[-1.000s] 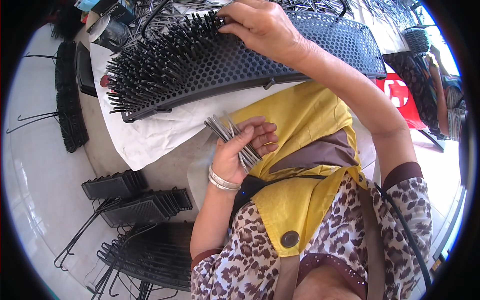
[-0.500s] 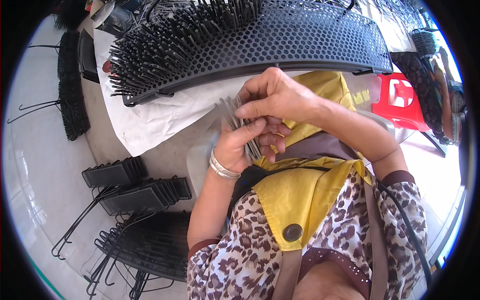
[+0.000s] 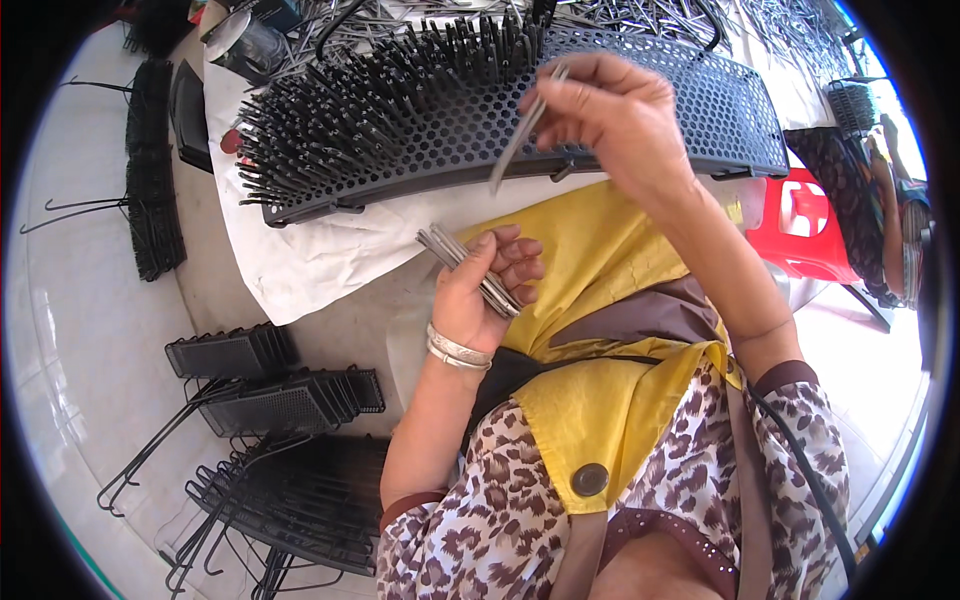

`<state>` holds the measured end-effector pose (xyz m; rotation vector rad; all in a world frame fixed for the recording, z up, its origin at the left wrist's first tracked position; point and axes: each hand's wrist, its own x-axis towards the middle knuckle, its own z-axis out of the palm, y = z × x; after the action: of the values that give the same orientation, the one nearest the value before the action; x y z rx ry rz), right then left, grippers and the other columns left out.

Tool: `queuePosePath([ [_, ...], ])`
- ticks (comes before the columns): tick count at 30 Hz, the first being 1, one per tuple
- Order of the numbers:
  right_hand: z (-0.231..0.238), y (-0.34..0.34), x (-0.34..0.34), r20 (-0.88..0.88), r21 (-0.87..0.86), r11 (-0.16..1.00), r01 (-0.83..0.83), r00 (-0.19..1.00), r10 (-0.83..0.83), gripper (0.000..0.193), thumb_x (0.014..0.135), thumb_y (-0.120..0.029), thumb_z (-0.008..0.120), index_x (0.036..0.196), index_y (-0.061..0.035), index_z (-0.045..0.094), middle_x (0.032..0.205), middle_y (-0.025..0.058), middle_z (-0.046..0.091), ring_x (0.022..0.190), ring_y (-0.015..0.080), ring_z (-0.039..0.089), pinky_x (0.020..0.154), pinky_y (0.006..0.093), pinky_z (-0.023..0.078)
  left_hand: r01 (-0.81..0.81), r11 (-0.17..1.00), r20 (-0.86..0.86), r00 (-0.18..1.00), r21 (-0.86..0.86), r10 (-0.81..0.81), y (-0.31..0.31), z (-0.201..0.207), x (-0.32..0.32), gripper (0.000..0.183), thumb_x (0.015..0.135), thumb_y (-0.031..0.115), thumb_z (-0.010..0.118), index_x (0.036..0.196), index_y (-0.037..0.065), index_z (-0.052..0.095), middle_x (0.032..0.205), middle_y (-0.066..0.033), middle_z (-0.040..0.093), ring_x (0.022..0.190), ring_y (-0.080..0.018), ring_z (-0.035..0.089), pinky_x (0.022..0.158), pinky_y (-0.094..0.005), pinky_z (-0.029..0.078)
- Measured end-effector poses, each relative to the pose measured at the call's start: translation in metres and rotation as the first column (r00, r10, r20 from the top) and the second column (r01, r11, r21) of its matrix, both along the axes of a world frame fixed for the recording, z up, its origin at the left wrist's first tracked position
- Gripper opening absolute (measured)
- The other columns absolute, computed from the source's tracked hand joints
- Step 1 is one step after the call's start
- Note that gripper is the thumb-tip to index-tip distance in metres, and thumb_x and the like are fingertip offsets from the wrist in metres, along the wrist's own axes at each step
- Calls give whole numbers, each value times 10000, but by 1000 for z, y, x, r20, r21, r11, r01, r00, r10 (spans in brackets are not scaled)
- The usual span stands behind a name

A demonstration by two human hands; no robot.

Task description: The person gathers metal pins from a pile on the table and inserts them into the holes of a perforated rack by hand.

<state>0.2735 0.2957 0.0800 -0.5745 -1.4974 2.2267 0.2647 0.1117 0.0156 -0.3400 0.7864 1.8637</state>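
Observation:
A bundle of thin grey metal rods (image 3: 447, 249) lies across my left hand (image 3: 482, 282), the thumb pressing over it. My right hand (image 3: 612, 112) is raised over the front of a black perforated rack (image 3: 690, 110). Between its thumb and fingers it pinches a slim grey rod (image 3: 522, 135), tilted with its lower end toward me; whether more than one is pinched I cannot tell. Dense dark rods (image 3: 330, 125) stand upright in the rack's holes on the left and along the back. The holes at the front right show bare.
Under the rack a white cloth (image 3: 290, 270) hangs over the table edge. Loose grey rods (image 3: 440, 10) are scattered behind it. A glass jar (image 3: 245, 45) stands back left, a red plastic stool (image 3: 805, 225) to the right. Black racks with hooks (image 3: 290, 400) are stacked at lower left.
My right hand has moved away from the left, up and to the right, taking a rod with it. My left hand stays low with the bundle, its fingers a little looser.

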Motion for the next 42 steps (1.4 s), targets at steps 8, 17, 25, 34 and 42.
queuePosePath([
  [8, -14, 8, -28, -189, 649, 717, 253, 967, -171, 109, 741, 12, 564, 847, 27, 586, 768, 62, 621, 655, 54, 556, 569, 150, 454, 16, 996, 83, 997, -85, -9, 2, -2, 4, 159, 806, 192, 519, 870, 47, 517, 690, -51, 504, 511, -142, 452, 378, -229, 326],
  [17, -18, 10, -30, -206, 726, 662, 187, 977, -50, 99, 748, 16, 555, 843, 22, 582, 785, 66, 622, 705, 66, 569, 621, 158, 463, -16, 996, 61, 998, -84, 21, 3, 1, 8, 126, 791, 186, 546, 790, 72, 491, 672, -37, 480, 523, -148, 455, 406, -254, 351],
  [25, -5, 7, -36, -131, 881, 463, 98, 991, 40, 113, 719, -50, 605, 828, -21, 598, 717, 35, 620, 641, 31, 556, 568, 162, 439, -44, 996, 44, 998, -82, 47, 2, 2, 10, 88, 784, 113, 517, 839, 47, 501, 725, -55, 517, 639, -187, 520, 507, -308, 439],
  [34, 18, 17, -47, 45, 913, 383, -137, 970, 240, 129, 680, -39, 575, 624, 14, 473, 572, 166, 500, 550, 328, 517, 485, 348, 410, -26, 1000, 58, 998, 8, 26, 3, 1, 9, 108, 786, 95, 498, 873, 30, 500, 755, -73, 533, 674, -205, 536, 551, -331, 470],
  [42, 29, 4, -55, 167, 977, 120, -177, 982, 89, 118, 655, -67, 537, 579, 21, 515, 591, 205, 515, 601, 370, 522, 540, 415, 408, -21, 999, 72, 997, 25, 19, 3, -1, 8, 116, 794, 95, 482, 878, 16, 500, 767, -83, 536, 682, -206, 543, 562, -328, 477],
])
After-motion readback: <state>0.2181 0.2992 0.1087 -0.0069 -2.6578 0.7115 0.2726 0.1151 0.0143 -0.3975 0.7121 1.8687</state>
